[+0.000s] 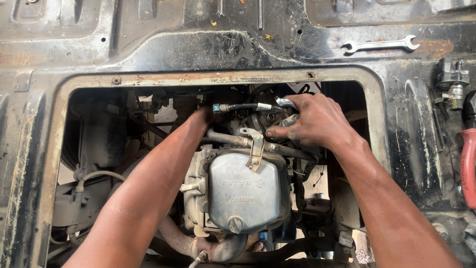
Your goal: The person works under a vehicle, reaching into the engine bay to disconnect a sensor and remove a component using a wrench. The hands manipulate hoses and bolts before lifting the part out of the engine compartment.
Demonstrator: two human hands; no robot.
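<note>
I look down through a rectangular opening in a dirty black metal floor panel onto a small engine with a grey valve cover. My right hand rests on parts at the far side of the engine, fingers curled over a shiny metal piece near a black hose with a blue-ended connector. My left arm reaches deep into the opening; my left hand is mostly hidden behind engine parts, so I cannot see what it holds. A metal bracket and pipe lie just below my right hand.
An open-ended spanner lies on the panel at the upper right. A grey metal part and a red-handled tool sit at the right edge. A rusty exhaust pipe curves below the engine. Cables run at lower left.
</note>
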